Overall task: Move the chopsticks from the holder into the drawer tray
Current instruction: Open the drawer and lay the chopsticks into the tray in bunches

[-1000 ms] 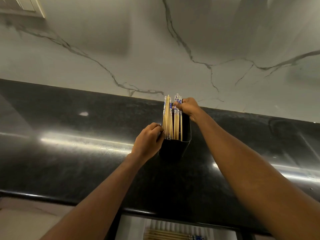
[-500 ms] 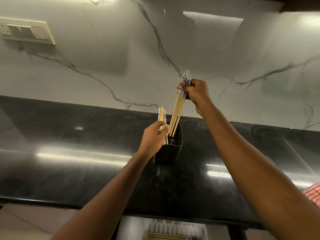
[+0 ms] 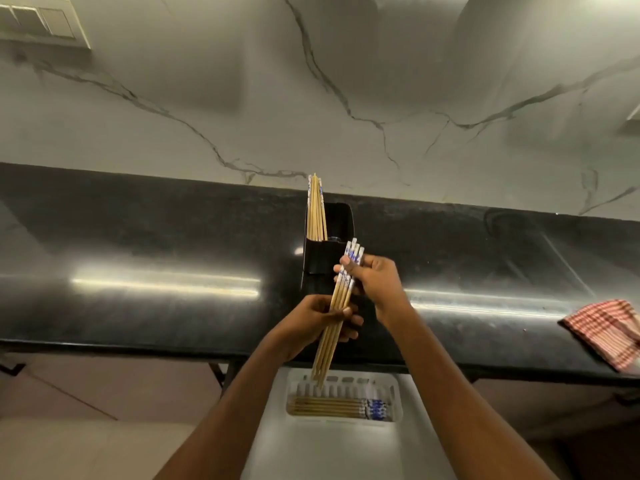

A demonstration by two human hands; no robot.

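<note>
A black holder [image 3: 329, 258] stands on the dark counter with several wooden chopsticks [image 3: 317, 209] leaning in its left side. In front of it, a bundle of chopsticks with blue-and-white tops [image 3: 334, 317] is held tilted, tips pointing down. My right hand [image 3: 375, 282] grips the bundle near its patterned top. My left hand [image 3: 318, 323] closes around its middle. Below the counter edge a white drawer tray [image 3: 398, 393] lies open, with several chopsticks [image 3: 332, 407] flat in its far compartment.
The black stone counter [image 3: 156, 254] runs across the view, backed by a marble wall. A red checked cloth [image 3: 609, 330] lies at the counter's right end. A switch plate [image 3: 41, 22] is on the wall at top left. Floor shows at lower left.
My right hand lifted a bundle out of the holder and brought it down toward me. My left hand let go of the holder side and took the bundle's middle. The view tilted down.
</note>
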